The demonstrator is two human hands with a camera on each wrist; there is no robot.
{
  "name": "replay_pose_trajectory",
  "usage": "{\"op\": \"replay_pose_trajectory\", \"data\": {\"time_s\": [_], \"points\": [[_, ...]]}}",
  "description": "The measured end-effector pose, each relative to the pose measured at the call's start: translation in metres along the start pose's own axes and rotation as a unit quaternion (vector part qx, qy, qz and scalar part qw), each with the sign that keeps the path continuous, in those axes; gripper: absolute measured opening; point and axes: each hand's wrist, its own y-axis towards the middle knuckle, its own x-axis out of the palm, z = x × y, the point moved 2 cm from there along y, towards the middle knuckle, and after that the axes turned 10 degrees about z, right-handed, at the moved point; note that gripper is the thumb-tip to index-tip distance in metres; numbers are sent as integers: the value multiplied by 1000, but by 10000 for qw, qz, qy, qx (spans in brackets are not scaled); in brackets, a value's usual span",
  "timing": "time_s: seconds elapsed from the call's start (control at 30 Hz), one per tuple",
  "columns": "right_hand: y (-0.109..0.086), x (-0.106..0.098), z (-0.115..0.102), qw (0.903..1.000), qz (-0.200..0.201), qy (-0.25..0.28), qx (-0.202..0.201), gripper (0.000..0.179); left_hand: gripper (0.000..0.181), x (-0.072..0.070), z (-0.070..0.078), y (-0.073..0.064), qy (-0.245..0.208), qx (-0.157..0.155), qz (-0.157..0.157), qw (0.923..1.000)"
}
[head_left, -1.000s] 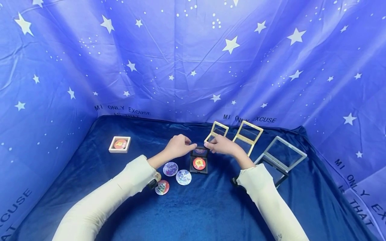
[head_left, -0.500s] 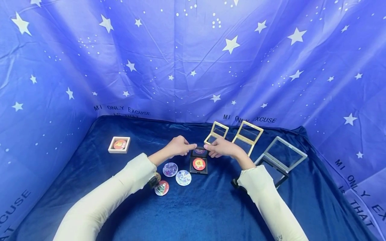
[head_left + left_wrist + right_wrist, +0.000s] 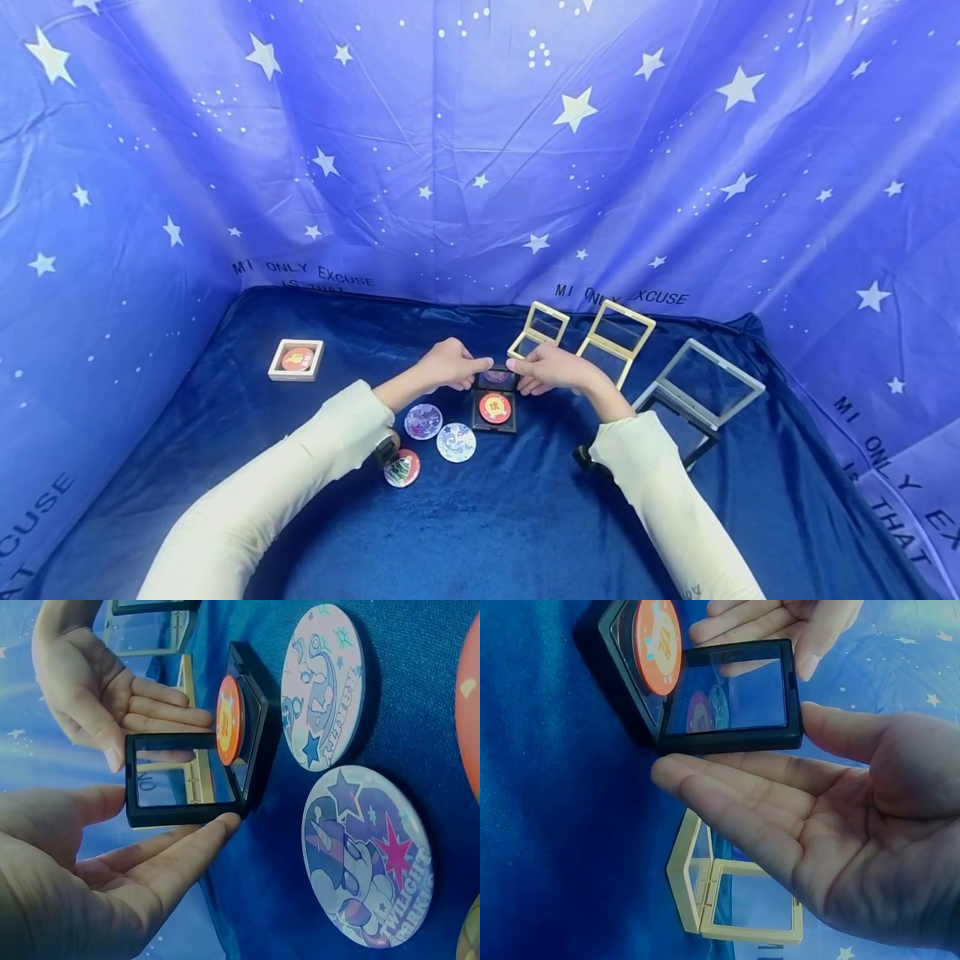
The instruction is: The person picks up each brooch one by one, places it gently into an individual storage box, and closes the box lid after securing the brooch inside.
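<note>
Right now we are working at a small black hinged case (image 3: 264,754), which is lying unfolded on the blue-clothed worktop (image 3: 480,525), straight ahead of us. Its base is carrying a round red badge (image 3: 495,408) with a yellow middle, and its clear-windowed lid (image 3: 180,814) is standing up from the hinge on the far side. With our left hand (image 3: 448,367) we are spanning one side of that lid: the thumb is meeting the free edge while the fingers (image 3: 187,855) are reaching, nearly straight, towards the hinge, leaving a wide spread. With our right hand (image 3: 551,367) we are mirroring this on the other side, its fingers (image 3: 742,825) also lying long and well apart from the thumb.

Just left of the case, a purple badge (image 3: 423,422) and a pale badge (image 3: 457,442) are resting side by side, and a red badge with a green design (image 3: 402,468) is lying nearer us, by our left wrist. Beyond our right hand, a small cream case (image 3: 538,332), a larger yellow case (image 3: 609,352) and a grey case (image 3: 688,404) are standing unfolded. Far to our left, a white case (image 3: 292,376) is holding an orange-red badge (image 3: 297,359). Behind everything, a starry blue curtain (image 3: 480,125) is hanging.
</note>
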Motion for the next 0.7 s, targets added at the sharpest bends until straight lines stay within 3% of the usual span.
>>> {"op": "replay_pose_trajectory", "data": {"time_s": [0.23,0.7], "points": [[3,1,0,10000,32,-26,-42,46,40,-1,0,0,217,195,151,9995],[8,3,-3,9999,118,-14,-65,46,40,-3,-4,1,251,191,336,9989]]}}
